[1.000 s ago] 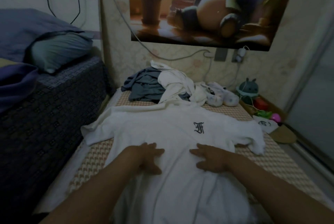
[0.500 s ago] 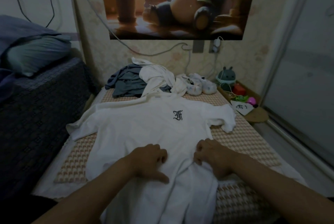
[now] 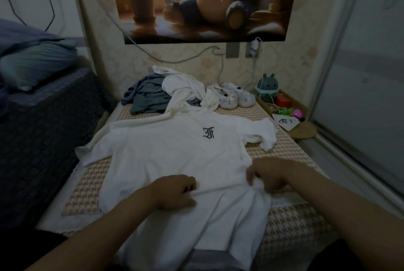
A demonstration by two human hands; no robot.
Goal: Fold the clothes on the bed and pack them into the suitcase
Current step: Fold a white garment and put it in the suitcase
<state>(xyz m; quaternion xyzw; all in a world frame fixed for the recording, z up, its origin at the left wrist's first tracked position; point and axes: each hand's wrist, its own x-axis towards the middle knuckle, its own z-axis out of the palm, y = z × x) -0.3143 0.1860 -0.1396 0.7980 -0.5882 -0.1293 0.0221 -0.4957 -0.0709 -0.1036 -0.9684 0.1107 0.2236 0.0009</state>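
A white T-shirt (image 3: 170,152) with a dark gothic letter on its chest lies spread face up on the bed's checked mat (image 3: 290,225). My left hand (image 3: 175,192) grips a pinch of its fabric near the middle of the lower body. At the shirt's right side my right hand (image 3: 271,174) clutches a bunched fold of the cloth. A taut crease runs between the two hands. Behind the shirt lies a heap of unfolded clothes, grey (image 3: 148,96) and white (image 3: 185,87). No suitcase is in view.
A pair of pale shoes (image 3: 236,98) sits behind the heap. At the right, a low shelf holds a green toy (image 3: 267,87) and small coloured items. A higher dark bed with pillows (image 3: 35,63) borders the left. A sliding door (image 3: 360,74) stands at the right.
Both hands went from lying flat on the shirt to curling and gathering its fabric, pulling it toward me. The lower part of the shirt has wrinkled and the view has tilted down.
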